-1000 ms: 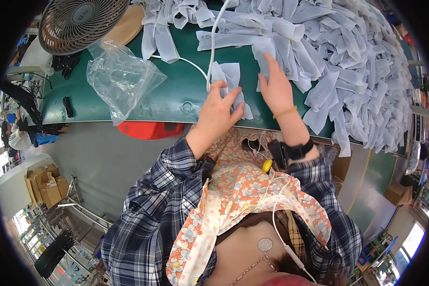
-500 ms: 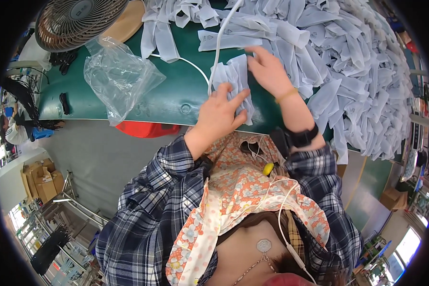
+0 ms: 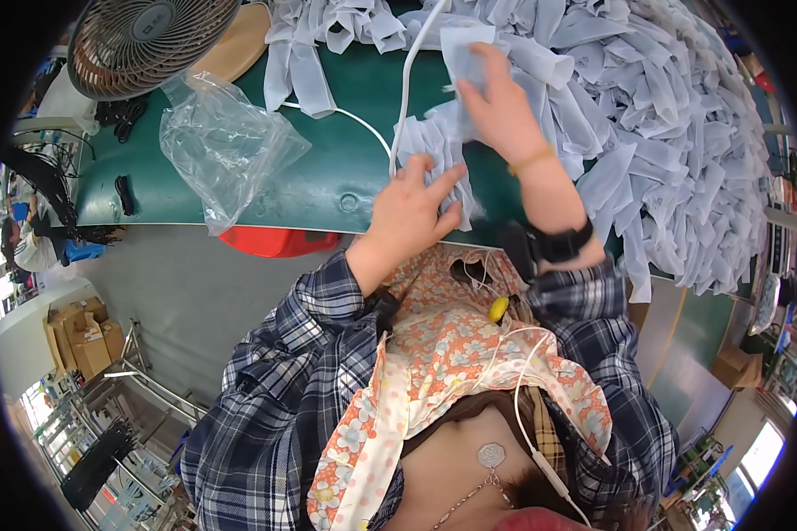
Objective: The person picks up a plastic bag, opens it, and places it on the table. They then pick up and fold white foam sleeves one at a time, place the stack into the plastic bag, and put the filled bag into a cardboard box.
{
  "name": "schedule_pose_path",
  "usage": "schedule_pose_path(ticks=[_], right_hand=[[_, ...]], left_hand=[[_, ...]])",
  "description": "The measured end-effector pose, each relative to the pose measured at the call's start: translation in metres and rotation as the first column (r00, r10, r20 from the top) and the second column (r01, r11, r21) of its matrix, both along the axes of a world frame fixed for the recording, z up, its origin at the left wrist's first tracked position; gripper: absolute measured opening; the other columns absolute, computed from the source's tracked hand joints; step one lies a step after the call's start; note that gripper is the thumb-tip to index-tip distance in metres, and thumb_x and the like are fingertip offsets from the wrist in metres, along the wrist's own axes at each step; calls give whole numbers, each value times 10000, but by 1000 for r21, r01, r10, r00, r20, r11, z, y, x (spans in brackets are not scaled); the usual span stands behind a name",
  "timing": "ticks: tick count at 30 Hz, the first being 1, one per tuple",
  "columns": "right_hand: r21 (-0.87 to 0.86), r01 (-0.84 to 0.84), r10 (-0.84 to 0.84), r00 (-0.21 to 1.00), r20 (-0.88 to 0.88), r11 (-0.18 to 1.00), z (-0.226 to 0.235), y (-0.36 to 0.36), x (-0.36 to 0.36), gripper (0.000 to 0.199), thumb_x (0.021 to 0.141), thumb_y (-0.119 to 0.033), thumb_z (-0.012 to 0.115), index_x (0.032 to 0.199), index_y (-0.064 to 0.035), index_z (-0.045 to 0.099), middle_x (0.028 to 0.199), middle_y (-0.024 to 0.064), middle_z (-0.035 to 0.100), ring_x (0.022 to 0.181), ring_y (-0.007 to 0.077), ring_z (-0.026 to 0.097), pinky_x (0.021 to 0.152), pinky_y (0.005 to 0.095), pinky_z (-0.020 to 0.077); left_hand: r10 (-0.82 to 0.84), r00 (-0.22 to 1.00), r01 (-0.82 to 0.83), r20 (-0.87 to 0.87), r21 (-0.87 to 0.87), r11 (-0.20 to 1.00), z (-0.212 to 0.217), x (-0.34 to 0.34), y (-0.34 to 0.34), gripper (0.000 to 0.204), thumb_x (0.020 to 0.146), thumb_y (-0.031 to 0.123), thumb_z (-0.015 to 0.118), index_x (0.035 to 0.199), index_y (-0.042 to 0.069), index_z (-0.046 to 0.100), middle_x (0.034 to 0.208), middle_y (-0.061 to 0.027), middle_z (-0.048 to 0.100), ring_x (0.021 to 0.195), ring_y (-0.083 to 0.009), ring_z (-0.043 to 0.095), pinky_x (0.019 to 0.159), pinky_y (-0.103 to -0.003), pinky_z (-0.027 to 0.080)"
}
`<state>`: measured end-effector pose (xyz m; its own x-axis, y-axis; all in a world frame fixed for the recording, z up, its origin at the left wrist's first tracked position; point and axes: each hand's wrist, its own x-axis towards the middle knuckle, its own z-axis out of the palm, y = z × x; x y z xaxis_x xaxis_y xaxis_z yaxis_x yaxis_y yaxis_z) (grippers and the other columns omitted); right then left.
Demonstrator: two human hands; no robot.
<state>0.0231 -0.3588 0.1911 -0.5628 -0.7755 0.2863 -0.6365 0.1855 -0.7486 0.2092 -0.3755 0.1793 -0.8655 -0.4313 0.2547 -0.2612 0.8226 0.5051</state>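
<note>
A small stack of translucent white plastic sleeves [image 3: 432,142] lies near the table's front edge. My left hand [image 3: 409,211] rests on this stack with its fingers spread, pressing it down. Just beyond it, my right hand [image 3: 506,119] has its thumb and fingers closed on another translucent sleeve [image 3: 460,49], held up over the far side and somewhat blurred. The fingertips partly overlap that sleeve, so the exact grip is hard to see.
A big heap of similar sleeves [image 3: 664,159] covers the table's right side, with more at the back. A white cable [image 3: 406,93] runs beside the stack. To the left are a crumpled clear bag [image 3: 230,146], a fan [image 3: 146,40] and a red stool [image 3: 279,242] under the edge.
My right hand has moved away from the stack's right side, up and slightly right, and a sleeve is now in its fingers. My left hand stays in place on the stack.
</note>
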Motion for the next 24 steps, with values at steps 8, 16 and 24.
schedule_pose_path(ticks=[8,16,24], right_hand=[[105,89,-88,996,-10,990,-25,75,41,283,781,-169,611,985,23,576,827,151,619,730,296,589,674,342,461],[266,-318,232,922,310,910,-16,44,-11,284,779,-155,531,1011,-13,612,869,153,626,775,304,594,711,326,467],[391,165,-106,980,-167,905,-31,-57,-35,431,753,-231,560,1154,-74,549,860,157,644,854,322,616,766,367,478]], left_hand=[[-3,999,3,-39,-4,1000,1,-5,0,495,698,272,635,1182,222,543,975,-130,468,704,-299,583,576,-368,497],[46,981,-25,188,-113,993,17,-2,-5,559,681,338,653,1221,305,516,902,-112,447,573,-278,573,486,-363,484],[17,976,6,218,-104,995,21,-7,-3,558,683,369,658,1219,301,521,901,-108,447,575,-274,575,489,-362,485]])
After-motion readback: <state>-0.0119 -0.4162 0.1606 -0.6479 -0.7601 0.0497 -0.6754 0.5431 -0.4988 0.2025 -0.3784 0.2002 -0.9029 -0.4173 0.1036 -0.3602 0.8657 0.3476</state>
